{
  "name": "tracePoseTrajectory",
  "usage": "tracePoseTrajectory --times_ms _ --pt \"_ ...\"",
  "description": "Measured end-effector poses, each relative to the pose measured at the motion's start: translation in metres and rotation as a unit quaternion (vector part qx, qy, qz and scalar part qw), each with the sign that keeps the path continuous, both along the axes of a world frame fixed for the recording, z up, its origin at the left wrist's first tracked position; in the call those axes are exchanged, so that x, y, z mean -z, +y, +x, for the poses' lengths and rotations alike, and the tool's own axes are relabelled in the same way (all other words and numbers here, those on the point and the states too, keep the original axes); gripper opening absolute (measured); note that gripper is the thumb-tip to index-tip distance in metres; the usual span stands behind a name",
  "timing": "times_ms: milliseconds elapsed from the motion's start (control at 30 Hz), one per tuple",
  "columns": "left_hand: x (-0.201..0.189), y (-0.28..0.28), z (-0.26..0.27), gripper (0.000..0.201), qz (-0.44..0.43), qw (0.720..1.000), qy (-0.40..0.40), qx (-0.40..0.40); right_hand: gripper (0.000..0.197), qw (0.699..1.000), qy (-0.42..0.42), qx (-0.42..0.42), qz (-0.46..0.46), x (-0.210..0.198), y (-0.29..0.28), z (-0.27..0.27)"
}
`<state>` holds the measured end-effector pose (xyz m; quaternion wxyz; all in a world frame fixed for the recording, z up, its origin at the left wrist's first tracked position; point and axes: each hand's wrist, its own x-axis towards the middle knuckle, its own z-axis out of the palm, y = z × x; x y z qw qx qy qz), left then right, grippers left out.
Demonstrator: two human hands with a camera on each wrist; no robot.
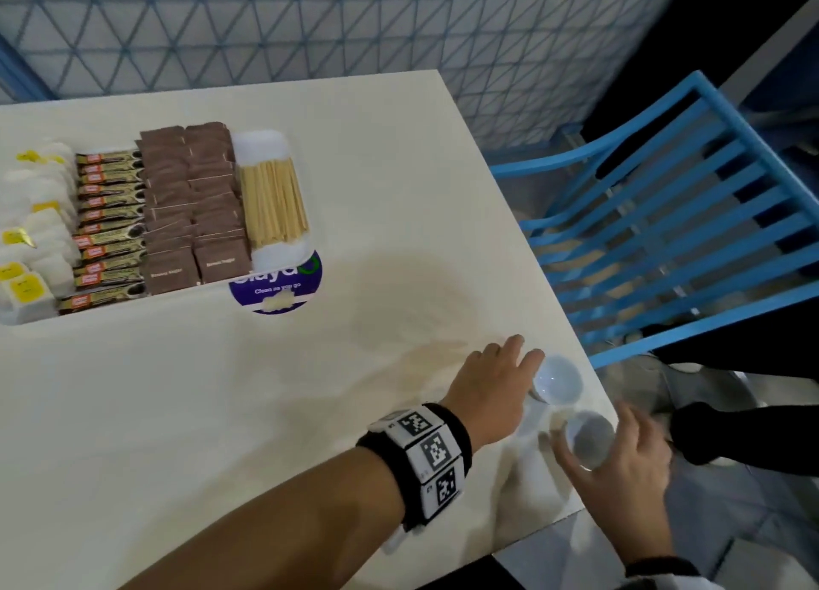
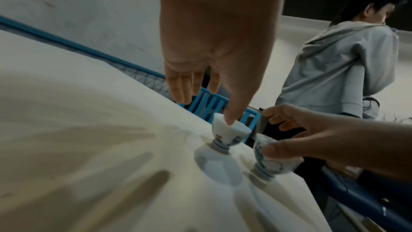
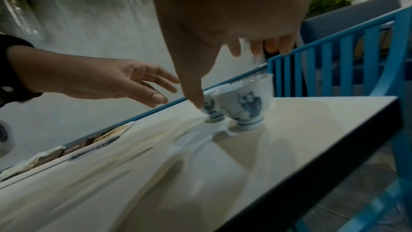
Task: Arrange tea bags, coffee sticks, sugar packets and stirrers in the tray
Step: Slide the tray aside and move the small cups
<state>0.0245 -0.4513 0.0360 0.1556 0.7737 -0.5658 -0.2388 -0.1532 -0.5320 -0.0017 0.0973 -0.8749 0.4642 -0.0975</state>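
A white tray (image 1: 266,146) at the table's left holds rows of tea bags (image 1: 40,217), coffee sticks (image 1: 108,221), brown sugar packets (image 1: 195,208) and wooden stirrers (image 1: 274,201). Both hands are far from it, at the table's near right corner, where two small blue-and-white cups stand upright. My left hand (image 1: 509,368) reaches to the far cup (image 2: 227,135) with straight fingers, its thumb tip at the rim. My right hand (image 1: 620,461) is spread around the near cup (image 2: 274,165), thumb beside it, fingers beyond it. Neither hand holds anything.
A purple round sticker (image 1: 274,288) lies partly under the tray's front right corner. A blue slatted chair (image 1: 664,235) stands against the table's right edge, close to the cups. A person in a grey hoodie (image 2: 334,68) stands beyond the chair. Blue lattice fencing (image 1: 310,26) runs behind.
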Motion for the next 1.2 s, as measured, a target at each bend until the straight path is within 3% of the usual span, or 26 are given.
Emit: tracePoseTrajectory --times_ms 200,400,600,767,933,1200 --pt "0.011 -0.030 -0.011 0.075 0.030 0.999 -0.019 0.040 0.075 0.991 -0.008 -0.026 0.131 0.003 -0.009 -0.004" --pt "0.017 -0.046 -0.014 0.065 0.029 0.999 -0.010 0.039 0.069 0.990 -0.038 -0.026 0.136 -0.017 -0.024 0.003" --pt "0.021 -0.036 0.004 0.060 -0.001 0.996 0.084 -0.017 0.074 0.989 -0.042 -0.057 0.132 -0.035 -0.052 0.031" --pt "0.023 -0.009 0.047 0.072 -0.030 0.984 0.125 -0.126 0.074 0.981 -0.050 -0.117 0.146 -0.046 -0.067 0.094" --pt "0.017 0.027 0.120 0.072 -0.066 0.961 0.104 -0.248 0.075 0.965 -0.059 -0.176 0.185 -0.054 -0.073 0.190" --pt "0.014 0.062 0.211 0.079 -0.111 0.884 0.122 -0.438 0.078 0.935 -0.071 -0.276 0.211 -0.050 -0.063 0.352"
